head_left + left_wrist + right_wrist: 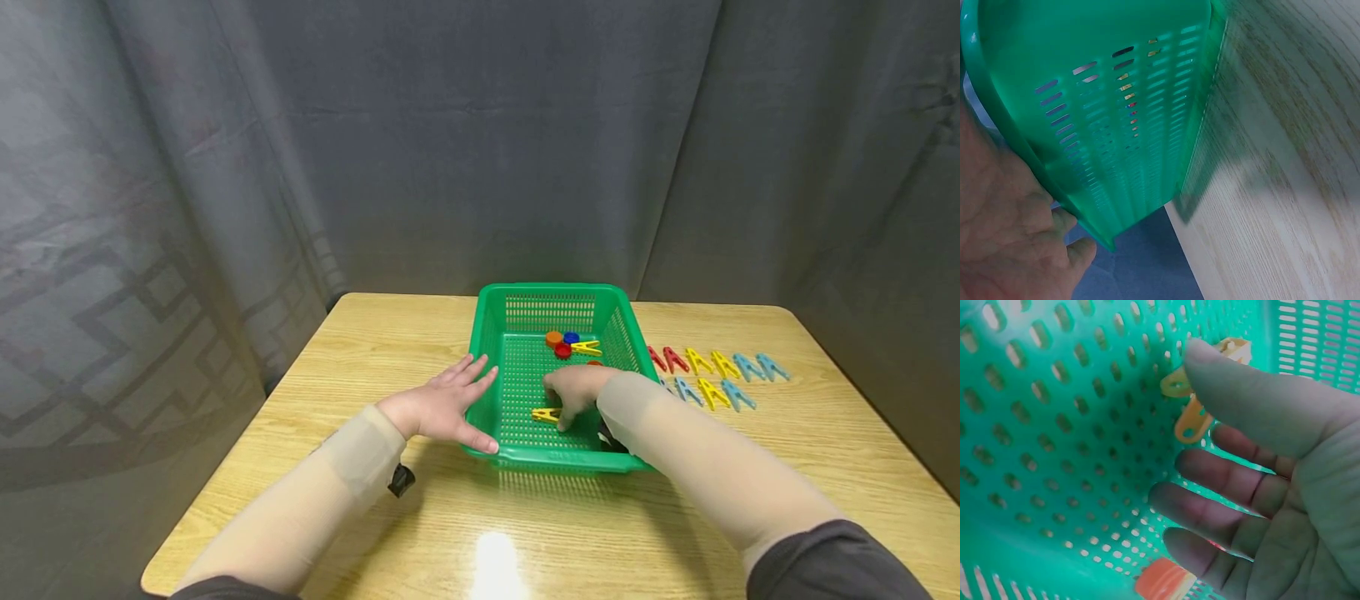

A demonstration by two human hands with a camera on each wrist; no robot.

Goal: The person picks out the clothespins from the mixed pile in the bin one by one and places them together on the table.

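Note:
A green perforated basket [555, 457] stands on the table. My left hand [441, 408] spreads its straight fingers over the basket's left rim, its thumb near the front corner. In the left wrist view the fingertips [1082, 253] lie right at the rim. My right hand [581, 387] reaches down inside the basket, beside a yellow clothespin [543, 414] on its floor. From the right wrist, the thumb overlaps this clothespin [1192, 420], while the other fingers are loosely bent and apart, holding nothing. An orange bottle cap [1161, 579] lies below those fingers.
Farther back in the basket sit an orange cap [553, 338], a blue cap [572, 337], a red cap [562, 351] and another yellow clothespin [587, 347]. Right of the basket, red, yellow and blue clothespins [738, 395] lie in two rows on the table [390, 333].

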